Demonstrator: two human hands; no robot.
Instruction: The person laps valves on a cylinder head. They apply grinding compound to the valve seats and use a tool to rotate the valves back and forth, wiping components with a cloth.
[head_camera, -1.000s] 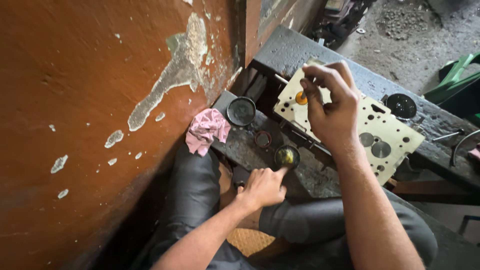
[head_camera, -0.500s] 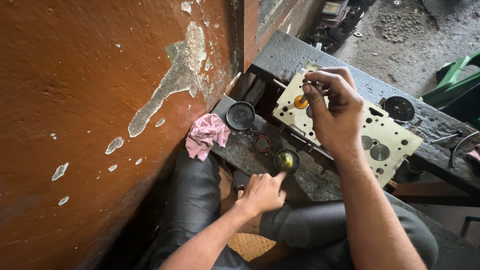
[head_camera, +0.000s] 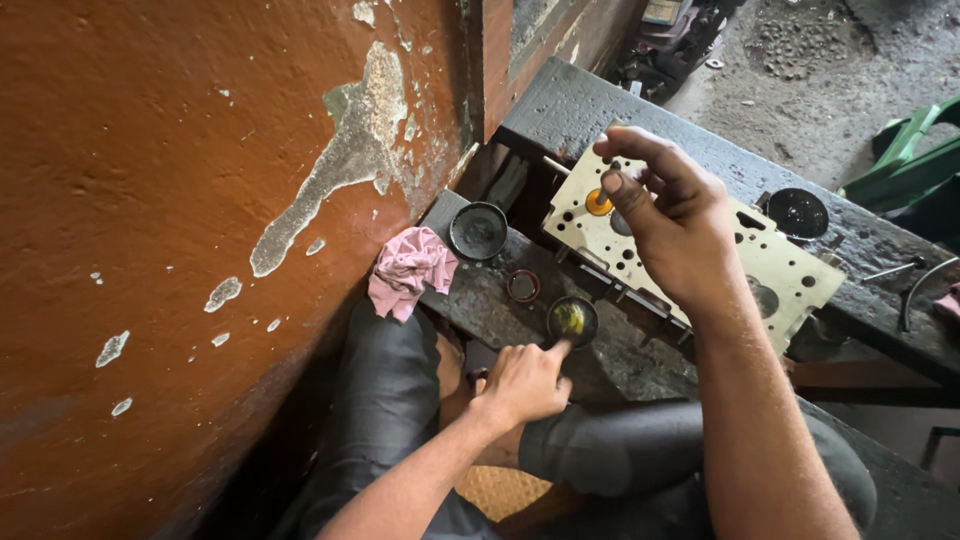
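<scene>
Cylinder head, cream-coloured w/ many round holes, lies flat on the dark bench, long side running along the bench's near edge toward the right end. Right hand is held over its left portion; thumb and forefinger are pinched together on sth. thin, too small to be identified, just above an orange-topped stem standing in one of the holes. Whether the stem itself is pinched can't be told. Remaining fingers are curled loosely.

Left hand is set lower, at the near edge of a narrower dark ledge in front of the bench. Nothing is grasped by it: forefinger is stretched out and its tip is pressed to the rim of a small round tin w/ yellowish-green paste inside; other fingers are folded in.

Just left of that tin, on the same ledge, a smaller red-rimmed cap is seen. Farther toward the ledge's far-left corner a black round lid is lying, and a pink rag is draped over the ledge's left end, against the orange wall w/ flaked paint.

Near the bench's right end, beyond the cylinder head, a black round dish is set. Dark trousers are visible below the ledge.
</scene>
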